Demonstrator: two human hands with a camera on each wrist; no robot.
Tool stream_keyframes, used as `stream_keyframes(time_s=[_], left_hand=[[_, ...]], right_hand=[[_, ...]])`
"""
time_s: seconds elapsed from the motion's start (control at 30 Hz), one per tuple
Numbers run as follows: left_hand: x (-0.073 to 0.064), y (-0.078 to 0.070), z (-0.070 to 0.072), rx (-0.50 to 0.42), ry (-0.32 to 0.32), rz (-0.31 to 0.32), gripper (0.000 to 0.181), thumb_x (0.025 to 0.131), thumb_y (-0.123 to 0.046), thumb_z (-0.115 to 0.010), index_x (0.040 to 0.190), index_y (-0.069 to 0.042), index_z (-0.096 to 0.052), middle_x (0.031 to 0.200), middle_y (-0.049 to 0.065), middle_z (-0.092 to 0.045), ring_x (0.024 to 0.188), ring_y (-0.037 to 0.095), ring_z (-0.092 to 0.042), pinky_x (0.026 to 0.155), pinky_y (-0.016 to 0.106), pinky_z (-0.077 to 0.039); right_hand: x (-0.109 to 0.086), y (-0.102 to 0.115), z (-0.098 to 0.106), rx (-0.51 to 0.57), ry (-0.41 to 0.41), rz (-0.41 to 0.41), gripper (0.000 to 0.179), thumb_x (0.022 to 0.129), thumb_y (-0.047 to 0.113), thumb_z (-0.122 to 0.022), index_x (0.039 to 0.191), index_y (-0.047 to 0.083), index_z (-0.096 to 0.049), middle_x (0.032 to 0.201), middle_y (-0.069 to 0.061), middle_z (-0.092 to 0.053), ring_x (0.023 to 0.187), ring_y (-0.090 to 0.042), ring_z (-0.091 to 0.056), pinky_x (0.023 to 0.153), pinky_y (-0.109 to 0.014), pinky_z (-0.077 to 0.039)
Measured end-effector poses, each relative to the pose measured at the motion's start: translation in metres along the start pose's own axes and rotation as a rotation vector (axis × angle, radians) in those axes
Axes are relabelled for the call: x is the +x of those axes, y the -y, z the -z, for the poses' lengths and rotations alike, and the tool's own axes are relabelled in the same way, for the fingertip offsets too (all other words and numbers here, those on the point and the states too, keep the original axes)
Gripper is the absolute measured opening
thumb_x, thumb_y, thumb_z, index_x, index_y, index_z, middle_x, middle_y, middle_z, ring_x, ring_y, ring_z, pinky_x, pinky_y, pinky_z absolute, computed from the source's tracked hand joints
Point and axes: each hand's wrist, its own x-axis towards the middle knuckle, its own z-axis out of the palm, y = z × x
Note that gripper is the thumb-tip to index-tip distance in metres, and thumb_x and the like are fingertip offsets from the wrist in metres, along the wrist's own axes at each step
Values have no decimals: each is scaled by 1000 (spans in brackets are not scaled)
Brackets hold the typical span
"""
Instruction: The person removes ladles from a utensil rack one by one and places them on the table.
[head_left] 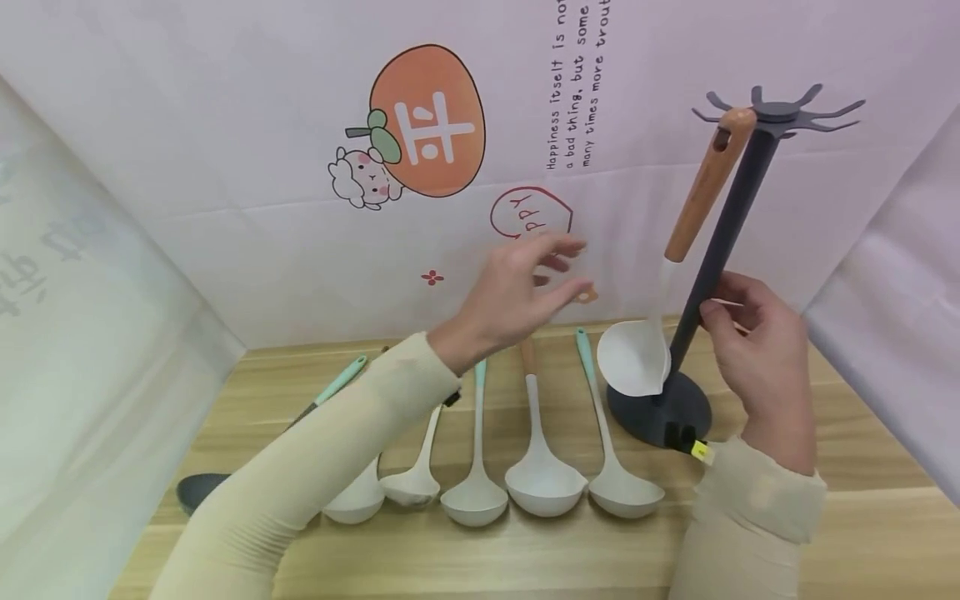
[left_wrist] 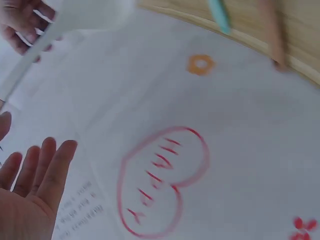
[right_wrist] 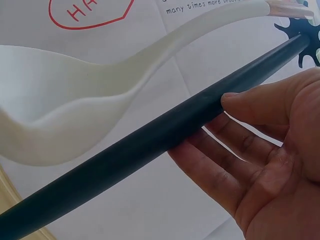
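A dark utensil stand [head_left: 733, 212] rises from a round base at the right, its hooks spread at the top. From one hook hangs a white ladle [head_left: 630, 358] with a wooden handle, its bowl low beside the pole. My right hand [head_left: 768, 367] grips the pole between thumb and fingers, as the right wrist view shows with the pole [right_wrist: 150, 145] close up. To the left of the hanging ladle, my left hand [head_left: 517, 287] is raised in the air with loosely bent fingers and holds nothing. In the left wrist view its fingers [left_wrist: 57, 172] are extended.
Several ladles lie in a row on the wooden table [head_left: 450, 567], among them a wooden-handled white ladle [head_left: 546, 492] and a mint-handled ladle [head_left: 625, 496]. A dark-headed utensil [head_left: 197, 492] lies at the far left, partly behind the left sleeve. A printed white cloth [head_left: 285, 275] stands behind.
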Motion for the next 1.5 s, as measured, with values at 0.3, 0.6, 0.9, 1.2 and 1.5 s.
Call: stream_keyframes(time_s=[0.3,0.6,0.9,1.2,1.5], left_hand=[[41,-62,-20,-266,-131,-1,48,95,-17,-80,140,-7,-64,138,6,-72,117,7,-71,95,9,-56],[66,-91,-27,-382,-171,154,45,95,-20,-81,136,-14,-63,127,0,-75,97,-2,-72,86,6,-55],[73,-92,-31,-338,-161,142,43,95,-17,-80,135,-11,-64,122,2,-76,90,-1,-71,83,5,-55],[76,-95,-31,-307,-144,130,42,97,-17,-78,136,-11,-63,121,2,-77,91,-1,-71,83,4,-54],[79,-100,-23,-290,-153,120,41,98,-17,-77,135,-10,-63,122,2,-77,93,1,-72,84,4,-54]], right_hand=[[1,1,-1,-56,13,-24,45,106,24,-57,149,12,-59,127,4,-66,97,15,-58,88,-6,-52],[0,1,-3,-82,28,-56,47,106,30,-58,152,17,-57,138,-7,-64,105,9,-56,103,-23,-57],[-1,3,-4,-68,30,-48,48,106,29,-60,151,15,-57,139,-9,-63,104,10,-55,100,-19,-57],[-1,2,-1,-67,23,-35,47,106,29,-61,150,14,-58,135,-6,-64,101,13,-55,94,-12,-55],[-1,0,1,-45,23,-34,47,105,28,-61,149,12,-58,130,2,-64,100,14,-56,89,-7,-51]])
